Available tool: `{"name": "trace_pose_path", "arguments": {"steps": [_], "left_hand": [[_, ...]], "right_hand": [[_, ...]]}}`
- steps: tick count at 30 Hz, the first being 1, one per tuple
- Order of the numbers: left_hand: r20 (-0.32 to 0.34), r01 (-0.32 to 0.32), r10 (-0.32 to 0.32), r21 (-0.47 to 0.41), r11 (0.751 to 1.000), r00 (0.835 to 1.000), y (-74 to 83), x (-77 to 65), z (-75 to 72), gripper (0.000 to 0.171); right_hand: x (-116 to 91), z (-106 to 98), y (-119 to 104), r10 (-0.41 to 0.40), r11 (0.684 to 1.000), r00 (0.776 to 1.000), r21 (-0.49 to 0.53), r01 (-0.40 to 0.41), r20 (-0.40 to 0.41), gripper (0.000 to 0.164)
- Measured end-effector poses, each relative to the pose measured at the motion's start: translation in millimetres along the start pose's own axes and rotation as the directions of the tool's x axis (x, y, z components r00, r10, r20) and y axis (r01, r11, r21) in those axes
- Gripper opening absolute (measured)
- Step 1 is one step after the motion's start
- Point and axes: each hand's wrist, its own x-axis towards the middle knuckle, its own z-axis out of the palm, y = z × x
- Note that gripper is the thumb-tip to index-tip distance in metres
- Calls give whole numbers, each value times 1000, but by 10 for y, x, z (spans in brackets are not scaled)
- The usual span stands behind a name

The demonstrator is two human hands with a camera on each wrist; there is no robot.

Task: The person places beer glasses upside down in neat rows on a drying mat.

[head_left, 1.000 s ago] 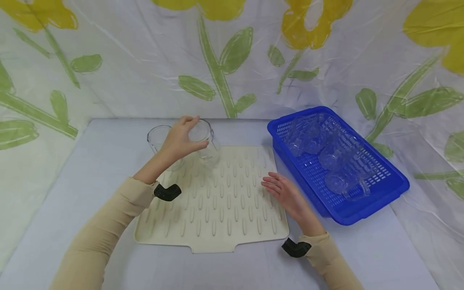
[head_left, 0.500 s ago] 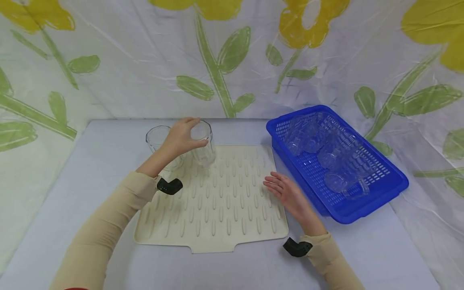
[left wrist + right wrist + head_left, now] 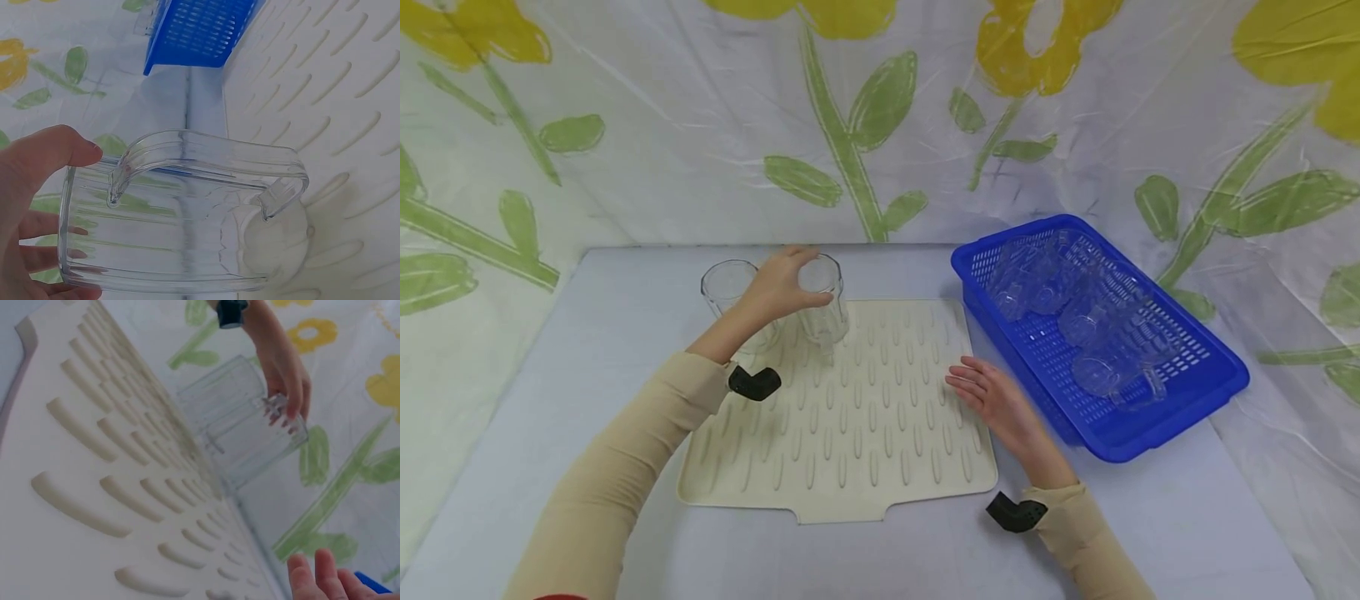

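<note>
By the rim, my left hand (image 3: 778,286) grips a clear glass mug (image 3: 833,321), thumb on one side and fingers on the other. This mug stands on the far left part of the cream ridged mat (image 3: 880,433). Its handle (image 3: 219,153) shows whole in the left wrist view. Just left of it stands a second glass mug (image 3: 724,283), partly hidden behind my left hand and wrist. My right hand (image 3: 996,404) holds nothing and hovers over the mat's right edge, its fingers (image 3: 325,575) loosely extended.
A blue perforated basket (image 3: 1120,450) stands to the right of the mat, close to my right hand. Several glass mugs (image 3: 1097,371) lie inside it. A white curtain (image 3: 685,167) with painted flowers hangs behind the table (image 3: 587,350).
The gripped mug has turned, its handle swinging from the right side round to the front, and it has straightened and come down slightly. My right hand stays almost in place.
</note>
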Motion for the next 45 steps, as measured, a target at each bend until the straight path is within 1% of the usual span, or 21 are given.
{"name": "trace_pose_path", "arguments": {"steps": [4, 7, 11, 14, 19, 24, 30, 38, 43, 45], "left_hand": [[12, 14, -14, -31, 999, 1000, -29, -5, 3, 72], [14, 12, -12, -40, 999, 1000, -42, -3, 3, 72], [26, 9, -8, -29, 1000, 1000, -36, 22, 3, 72], [49, 12, -12, -15, 1000, 999, -13, 50, -1, 72], [73, 3, -2, -17, 1000, 997, 31, 87, 1, 73], [69, -7, 8, -15, 1000, 998, 55, 88, 18, 73], [68, 12, -12, -7, 1000, 998, 66, 82, 33, 74], [48, 6, -7, 16, 1000, 999, 28, 89, 70, 76], [41, 7, -7, 6, 1000, 999, 12, 85, 84, 78], [34, -2, 1, 0, 1000, 999, 0, 83, 93, 79]], "right_hand": [[-10, 5, 0, 6, 1000, 1000, -15, -6, 3, 41], [-12, 7, 1, 8, 1000, 1000, -14, -8, -2, 40], [-14, 2, 1, 11, 1000, 1000, -9, -11, -7, 40], [-17, 1, 1, 16, 1000, 1000, -15, -16, -17, 42], [-18, 13, 1, 25, 999, 999, -28, -25, -23, 45], [-16, 18, 1, 22, 999, 1000, -48, -23, -23, 44], [-23, 18, 8, 25, 999, 999, -33, -26, -45, 43], [-34, 9, 11, 27, 1000, 999, -7, -28, -37, 44], [-22, 0, 8, 20, 1000, 999, -9, -20, -40, 43], [-9, -1, -4, 15, 1000, 999, -14, -16, -44, 43]]}}
